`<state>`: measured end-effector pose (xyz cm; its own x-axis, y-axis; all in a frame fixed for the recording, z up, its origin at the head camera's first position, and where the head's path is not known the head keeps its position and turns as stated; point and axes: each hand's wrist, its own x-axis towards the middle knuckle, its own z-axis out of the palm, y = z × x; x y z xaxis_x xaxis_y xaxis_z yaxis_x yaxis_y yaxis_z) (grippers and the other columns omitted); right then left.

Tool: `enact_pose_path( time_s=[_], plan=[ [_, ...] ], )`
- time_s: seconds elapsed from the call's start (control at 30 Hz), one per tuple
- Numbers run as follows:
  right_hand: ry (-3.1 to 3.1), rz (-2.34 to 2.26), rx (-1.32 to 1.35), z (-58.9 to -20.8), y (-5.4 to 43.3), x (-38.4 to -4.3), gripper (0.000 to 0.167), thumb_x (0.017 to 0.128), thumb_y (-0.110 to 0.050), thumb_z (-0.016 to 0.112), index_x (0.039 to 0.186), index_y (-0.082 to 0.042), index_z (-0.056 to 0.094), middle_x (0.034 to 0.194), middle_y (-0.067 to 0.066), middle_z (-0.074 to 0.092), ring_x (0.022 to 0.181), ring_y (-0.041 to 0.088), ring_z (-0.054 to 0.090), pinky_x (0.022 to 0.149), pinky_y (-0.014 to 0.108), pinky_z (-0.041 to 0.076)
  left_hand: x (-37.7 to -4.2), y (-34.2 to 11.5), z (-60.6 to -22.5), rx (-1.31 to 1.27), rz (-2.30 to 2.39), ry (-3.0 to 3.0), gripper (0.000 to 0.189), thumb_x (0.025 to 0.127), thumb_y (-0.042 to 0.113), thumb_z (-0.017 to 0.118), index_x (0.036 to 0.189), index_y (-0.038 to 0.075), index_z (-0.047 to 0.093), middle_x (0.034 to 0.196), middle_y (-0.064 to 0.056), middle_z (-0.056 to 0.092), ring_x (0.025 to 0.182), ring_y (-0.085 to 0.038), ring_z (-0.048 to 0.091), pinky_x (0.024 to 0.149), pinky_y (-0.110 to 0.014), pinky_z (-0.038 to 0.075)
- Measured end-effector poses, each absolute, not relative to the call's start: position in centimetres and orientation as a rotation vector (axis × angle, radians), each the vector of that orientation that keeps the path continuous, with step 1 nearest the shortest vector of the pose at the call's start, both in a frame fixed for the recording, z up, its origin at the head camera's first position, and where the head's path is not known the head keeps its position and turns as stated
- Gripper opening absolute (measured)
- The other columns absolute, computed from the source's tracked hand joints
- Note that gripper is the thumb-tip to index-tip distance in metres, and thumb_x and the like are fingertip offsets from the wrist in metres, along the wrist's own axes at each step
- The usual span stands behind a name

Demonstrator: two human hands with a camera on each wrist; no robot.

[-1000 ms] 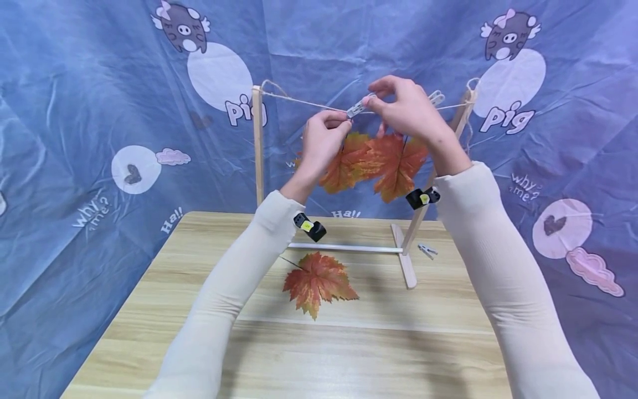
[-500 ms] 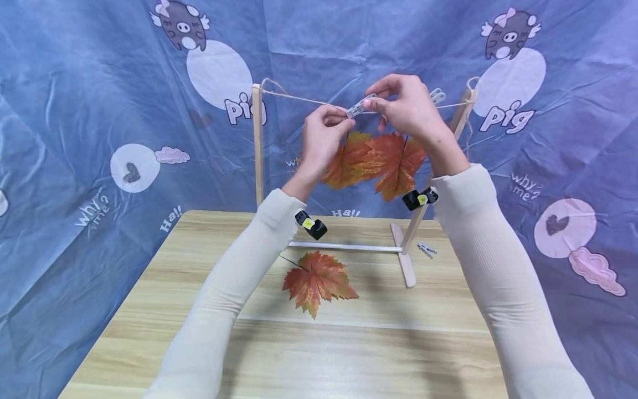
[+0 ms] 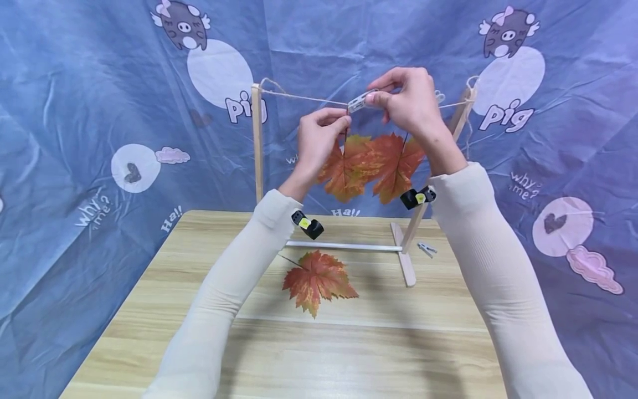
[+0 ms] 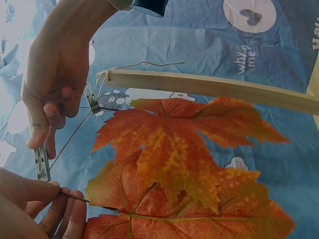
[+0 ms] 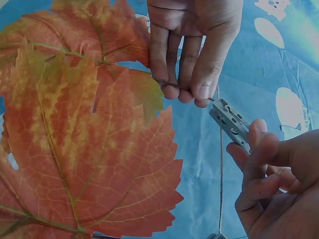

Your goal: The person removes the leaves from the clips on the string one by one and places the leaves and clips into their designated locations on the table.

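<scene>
Between thumb and fingertips, my left hand [image 3: 318,138] pinches the thin dark stem [image 5: 172,84] of an orange-yellow artificial maple leaf [image 4: 149,221]. My right hand [image 3: 413,105] pinches the handle end of a grey clothespin [image 5: 232,122], whose front end is right at the stem's tip and the twine line [image 3: 304,100]. To the right, a second maple leaf [image 3: 399,166] hangs from the twine by another clothespin [image 4: 91,99], overlapping the first leaf. Curled fingers partly cover the clothespin in my right hand.
The twine runs between two wooden posts [image 3: 257,144] of a stand with a white crossbar [image 3: 344,246]. A red-orange maple leaf [image 3: 319,281] lies on the wooden table [image 3: 369,354] in front. Another clothespin [image 3: 427,250] lies right of the stand's foot [image 3: 406,266]. Behind hangs a blue curtain [image 3: 99,66].
My right hand has risen slightly, with the clothespin tilted closer to level. The left hand has shifted a little left and the leaf it holds hangs slightly lower.
</scene>
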<state>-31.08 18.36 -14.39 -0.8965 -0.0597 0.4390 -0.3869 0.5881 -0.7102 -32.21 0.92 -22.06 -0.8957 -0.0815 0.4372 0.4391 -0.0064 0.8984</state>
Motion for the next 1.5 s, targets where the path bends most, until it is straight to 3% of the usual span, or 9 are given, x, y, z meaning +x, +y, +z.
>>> enact_pose_path(
  time_s=[0.1, 0.33, 0.57, 0.9, 1.23, 1.5],
  plan=[
    [-2.416, 1.239, 0.371, -14.4, 18.4, -31.1, 0.026, 0.098, -0.024, 0.079, 0.117, -0.006, 0.079, 0.076, -0.02, 0.069, 0.045, 0.006, 0.057, 0.044, 0.019, 0.043, -32.2, 0.8, -22.0, -0.377, -1.977, -1.895, 0.014, 0.099, 0.008, 0.076, 0.109, 0.0, 0.081, 0.092, -0.012, 0.079, 0.087, -0.027, 0.077, 0.079, -0.03, 0.065],
    [-2.357, 1.241, 0.381, -14.5, 18.7, -31.0, 0.028, 0.098, -0.025, 0.079, 0.119, -0.006, 0.08, 0.079, -0.02, 0.068, 0.044, 0.006, 0.056, 0.044, 0.02, 0.042, -32.3, 0.7, -22.1, -0.356, -1.987, -1.855, 0.01, 0.097, 0.005, 0.077, 0.104, -0.003, 0.079, 0.09, -0.01, 0.079, 0.08, -0.02, 0.076, 0.082, -0.034, 0.067],
    [-2.289, 1.335, 0.365, -14.4, 19.2, -30.9, 0.028, 0.096, -0.022, 0.081, 0.118, -0.005, 0.08, 0.081, -0.019, 0.07, 0.042, 0.005, 0.053, 0.046, 0.018, 0.046, -32.4, 0.6, -22.2, -0.386, -2.026, -1.777, 0.009, 0.095, -0.002, 0.075, 0.104, -0.002, 0.078, 0.089, -0.01, 0.077, 0.084, -0.032, 0.076, 0.082, -0.036, 0.068],
    [-2.364, 1.398, 0.338, -14.9, 19.7, -30.3, 0.04, 0.097, -0.031, 0.079, 0.133, -0.016, 0.074, 0.101, -0.012, 0.069, 0.05, 0.008, 0.059, 0.042, 0.022, 0.038, -32.2, 0.1, -22.3, -0.398, -2.022, -1.782, 0.009, 0.097, 0.001, 0.074, 0.103, -0.003, 0.079, 0.099, -0.018, 0.08, 0.092, -0.041, 0.076, 0.079, -0.032, 0.067],
    [-2.326, 1.453, 0.371, -15.9, 20.1, -29.6, 0.043, 0.095, -0.029, 0.083, 0.133, -0.015, 0.07, 0.11, -0.009, 0.068, 0.053, 0.01, 0.063, 0.047, 0.022, 0.046, -32.1, -0.7, -22.8, -0.386, -2.001, -1.8, 0.009, 0.099, 0.003, 0.074, 0.104, -0.004, 0.079, 0.098, -0.018, 0.08, 0.084, -0.027, 0.078, 0.08, -0.032, 0.068],
    [-2.314, 1.476, 0.411, -16.9, 20.5, -28.9, 0.042, 0.098, -0.029, 0.078, 0.138, -0.018, 0.07, 0.113, -0.009, 0.061, 0.054, 0.008, 0.063, 0.045, 0.025, 0.04, -32.1, -1.6, -23.1, -0.36, -2.054, -1.787, 0.008, 0.098, 0.001, 0.074, 0.103, -0.004, 0.079, 0.097, -0.016, 0.08, 0.084, -0.027, 0.078, 0.08, -0.033, 0.068]
  ],
)
